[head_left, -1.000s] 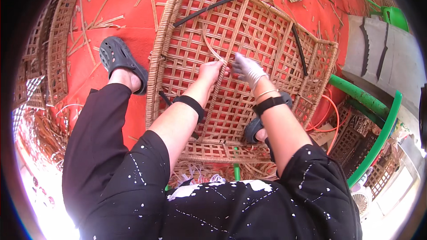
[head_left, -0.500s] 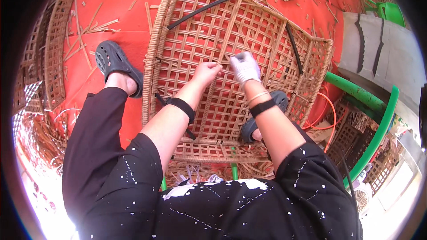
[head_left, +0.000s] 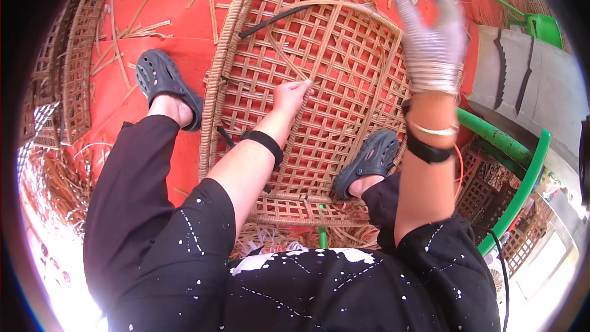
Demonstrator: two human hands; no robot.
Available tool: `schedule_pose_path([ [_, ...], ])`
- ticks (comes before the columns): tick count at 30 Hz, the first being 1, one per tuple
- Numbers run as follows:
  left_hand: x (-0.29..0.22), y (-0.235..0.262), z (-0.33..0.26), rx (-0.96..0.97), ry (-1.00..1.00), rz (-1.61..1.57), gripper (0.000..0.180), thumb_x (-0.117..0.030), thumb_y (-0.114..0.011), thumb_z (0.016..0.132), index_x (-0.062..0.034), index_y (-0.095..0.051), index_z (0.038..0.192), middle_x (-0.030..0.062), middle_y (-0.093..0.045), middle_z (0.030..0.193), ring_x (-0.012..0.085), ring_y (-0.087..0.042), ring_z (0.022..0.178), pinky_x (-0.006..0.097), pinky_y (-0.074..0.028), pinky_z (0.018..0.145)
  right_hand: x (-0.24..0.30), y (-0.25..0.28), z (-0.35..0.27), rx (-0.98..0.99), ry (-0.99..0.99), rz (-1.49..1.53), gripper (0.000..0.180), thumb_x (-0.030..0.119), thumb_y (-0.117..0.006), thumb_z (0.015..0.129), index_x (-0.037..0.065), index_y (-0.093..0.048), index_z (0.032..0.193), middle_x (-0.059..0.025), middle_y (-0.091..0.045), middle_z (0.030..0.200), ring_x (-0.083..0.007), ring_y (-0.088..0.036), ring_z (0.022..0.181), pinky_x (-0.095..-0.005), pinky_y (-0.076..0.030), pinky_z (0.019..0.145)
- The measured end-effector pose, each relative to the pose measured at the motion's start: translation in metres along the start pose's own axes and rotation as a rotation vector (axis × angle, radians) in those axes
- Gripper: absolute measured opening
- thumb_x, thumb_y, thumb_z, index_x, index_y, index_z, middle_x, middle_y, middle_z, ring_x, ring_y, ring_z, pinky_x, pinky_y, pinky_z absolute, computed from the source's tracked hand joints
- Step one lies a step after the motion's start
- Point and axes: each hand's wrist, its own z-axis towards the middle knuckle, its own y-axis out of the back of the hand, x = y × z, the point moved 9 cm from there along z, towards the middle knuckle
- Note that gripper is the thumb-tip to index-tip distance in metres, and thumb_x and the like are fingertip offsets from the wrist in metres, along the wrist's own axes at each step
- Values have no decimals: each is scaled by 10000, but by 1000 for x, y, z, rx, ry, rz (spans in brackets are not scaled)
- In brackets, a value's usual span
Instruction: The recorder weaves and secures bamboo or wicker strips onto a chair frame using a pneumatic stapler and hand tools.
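Observation:
A woven rattan panel [head_left: 289, 166] with a thick wrapped rim stands tilted between my legs. At the middle of its open weave, my bare left hand [head_left: 291, 95] is closed, pinching a thin rattan strip [head_left: 284, 55] against the mesh. From there the strip loops up and arcs right across the upper weave. My right hand [head_left: 437, 37], in a white glove, is raised beyond the panel's upper right edge. Its thumb and fingers curl together in a ring, blurred by motion; what lies between the fingertips cannot be made out.
Dark clogs [head_left: 161, 83] are on my feet either side of the panel. Strip scraps [head_left: 132, 31] litter the red floor covering [head_left: 178, 0]. Woven panels [head_left: 80, 61] stand at left. A green tubular frame [head_left: 522, 190], grey sheet [head_left: 501, 74] and green dustpan [head_left: 544, 29] are at right.
My right hand has swung up and right, away from the left hand at the weave. A strip loop now arcs over the panel. My left hand stays at nearly the same spot.

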Motion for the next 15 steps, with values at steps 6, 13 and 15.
schedule_pose_path([
  [6, -3, -14, -11, 36, 374, -47, 256, -309, -531, 927, -81, -637, 972, 55, -684, 857, 145, -637, 766, 280, -490, 725, -79, -173, -265, 838, -1170, 688, 531, 456, -558, 867, -3, -594, 1132, -171, -641, 1088, -275, -591, 1051, -385, -438, 911],
  [13, 8, -7, -5, 67, 351, 47, 252, -295, -502, 930, -84, -638, 952, 47, -677, 867, 153, -636, 772, 303, -482, 733, -29, -173, -252, 1251, -634, -12, 614, 594, -383, 886, 53, -561, 1115, -232, -633, 1061, -382, -589, 1014, -444, -429, 907],
  [15, 15, -2, -4, 86, 324, 46, 227, -262, -570, 907, -61, -636, 988, 31, -667, 873, 143, -636, 779, 296, -491, 715, -38, -166, -246, 1129, -556, -36, 580, 585, -444, 853, 64, -580, 1070, -193, -664, 974, -365, -612, 968, -433, -433, 911],
])
